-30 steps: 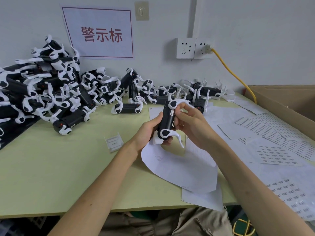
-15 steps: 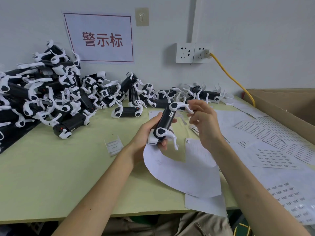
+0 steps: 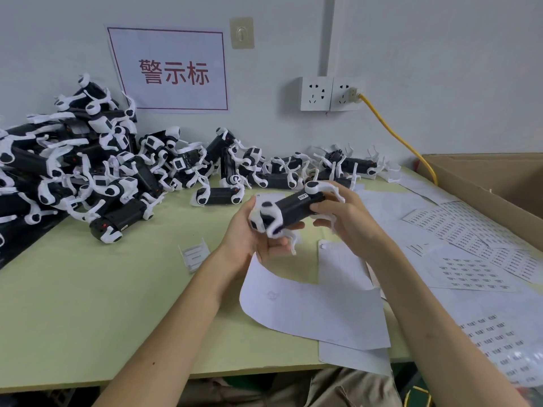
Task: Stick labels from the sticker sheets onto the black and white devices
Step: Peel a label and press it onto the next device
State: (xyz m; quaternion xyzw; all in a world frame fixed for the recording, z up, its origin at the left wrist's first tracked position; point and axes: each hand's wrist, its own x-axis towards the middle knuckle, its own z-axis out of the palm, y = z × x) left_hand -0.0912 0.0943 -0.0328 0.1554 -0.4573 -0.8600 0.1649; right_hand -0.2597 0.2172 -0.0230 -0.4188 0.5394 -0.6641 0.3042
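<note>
The device (image 3: 293,205) sat in mid-air at the centre of the frame, above the table (image 3: 88,289), lying slantwise with its lower end at the left and its higher end at the right. A small white label (image 3: 302,197) was already on the black body near the upper end.

The left hand (image 3: 249,230) cupped the lower white end from beneath, with its fingers curled up round it. The right hand (image 3: 343,218) gripped the upper end, with its fingers wrapped over the black body and the white cap.

It looked like a light, stiff plastic piece with a smooth, perhaps slippery barrel. The thin white curved arms that stuck out at each end seemed the weak parts, likely to bend or snap. The black barrel was judged the safest place to grip, as it kept the labelled face free of fingers.

Curled backing paper (image 3: 317,306) lay on the table below the hands. Sticker sheets (image 3: 470,259) were spread at the right of the frame, beside a cardboard box (image 3: 499,183). A large pile of devices (image 3: 88,165) filled the left and ran along the wall behind the hands. Whether those carried labels could not be told. A sign (image 3: 173,71) hung at the upper left, with wall sockets (image 3: 329,94) and a yellow cable (image 3: 393,133) to its right.
</note>
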